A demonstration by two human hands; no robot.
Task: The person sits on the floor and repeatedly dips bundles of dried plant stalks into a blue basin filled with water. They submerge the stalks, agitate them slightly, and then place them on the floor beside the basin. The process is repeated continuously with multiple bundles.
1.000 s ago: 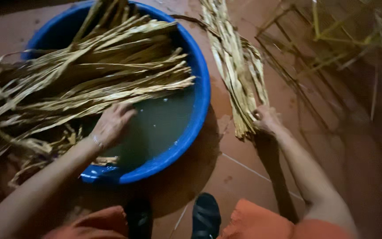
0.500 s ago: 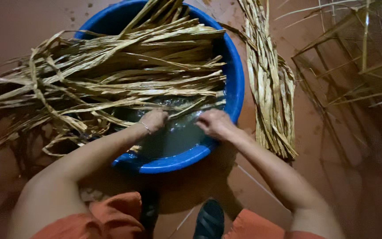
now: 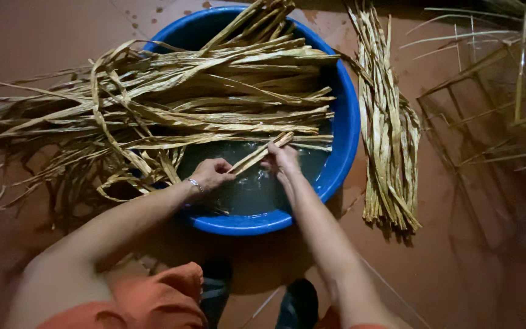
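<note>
both hands meet over the water on one dried strip [image 3: 262,153]. the left hand [image 3: 211,173] has its fingers curled shut around the strip's lower end, and the right hand [image 3: 281,159] is closed on it further up, so the strip runs slanting between the two grips, its upper tip just clear of the water. a thin bracelet [image 3: 193,183] sits on the left wrist. under the hands is a blue basin [image 3: 345,131] with murky water [image 3: 257,189] in it, set on the reddish floor [image 3: 470,262]. a big heap of the same dried strips [image 3: 153,103] lies across the basin, spilling far over its left rim onto the floor. a tidy bundle of strips [image 3: 388,128] lies on the floor just beside the basin's right rim. a wire frame [image 3: 488,116] rests further right.

from where i stand, the risk is a snapped strip if the hands bend it while stiff, or the heap sliding out if it gets dragged.
</note>
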